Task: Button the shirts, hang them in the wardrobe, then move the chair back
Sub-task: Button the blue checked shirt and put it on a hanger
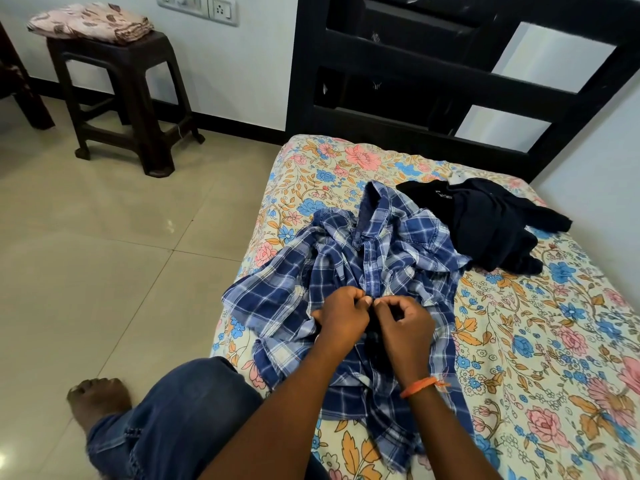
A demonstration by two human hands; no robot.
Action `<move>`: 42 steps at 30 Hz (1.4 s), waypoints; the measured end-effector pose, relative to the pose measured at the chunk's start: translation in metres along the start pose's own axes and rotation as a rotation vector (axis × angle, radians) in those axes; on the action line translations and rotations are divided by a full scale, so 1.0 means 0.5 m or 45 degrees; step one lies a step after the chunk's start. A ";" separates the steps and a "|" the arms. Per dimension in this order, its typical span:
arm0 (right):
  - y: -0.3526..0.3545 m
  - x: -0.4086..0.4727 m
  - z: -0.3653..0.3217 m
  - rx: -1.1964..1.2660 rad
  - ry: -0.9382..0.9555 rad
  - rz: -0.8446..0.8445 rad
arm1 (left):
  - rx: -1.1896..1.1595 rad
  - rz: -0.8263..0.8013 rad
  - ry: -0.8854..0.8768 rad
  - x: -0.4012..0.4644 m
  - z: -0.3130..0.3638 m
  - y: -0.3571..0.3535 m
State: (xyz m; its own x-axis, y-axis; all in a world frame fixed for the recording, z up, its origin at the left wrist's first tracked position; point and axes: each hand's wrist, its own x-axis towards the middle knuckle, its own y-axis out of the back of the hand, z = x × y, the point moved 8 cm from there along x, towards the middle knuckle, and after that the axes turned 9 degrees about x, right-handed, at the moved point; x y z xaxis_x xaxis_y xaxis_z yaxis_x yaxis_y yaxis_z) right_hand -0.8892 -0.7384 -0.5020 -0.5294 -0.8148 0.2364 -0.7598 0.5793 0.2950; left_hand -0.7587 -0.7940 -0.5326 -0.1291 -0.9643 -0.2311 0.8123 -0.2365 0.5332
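Floral bedding covers the bed (519, 341) where the blue plaid shirt (374, 258) lies crumpled at its near edge. Both hands work the front placket: the left hand (341, 318) and right hand (405, 323) are curled, fingertips pinching the fabric together, so buttoning looks to be under way. Next, probably the button below, then hanging. Beyond the plaid shirt lies a dark garment (491, 223); a brown stool (124, 95) stands well left, carrying folded cloth (91, 24).

2 shirts (381, 244), 2 hands (341, 315), 1 stool (128, 84)
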 end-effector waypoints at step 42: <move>0.092 0.073 0.116 0.062 -0.494 0.338 | 0.279 0.079 -0.450 -0.061 0.033 0.007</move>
State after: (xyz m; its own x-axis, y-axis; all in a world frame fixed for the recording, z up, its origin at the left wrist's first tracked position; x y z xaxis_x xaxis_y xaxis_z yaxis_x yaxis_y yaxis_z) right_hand -0.9655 -0.7429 -0.5337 -0.8028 -0.5923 -0.0686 -0.5909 0.7747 0.2251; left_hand -0.7613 -0.7673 -0.5099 -0.3021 -0.9499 0.0801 0.6892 -0.1595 0.7068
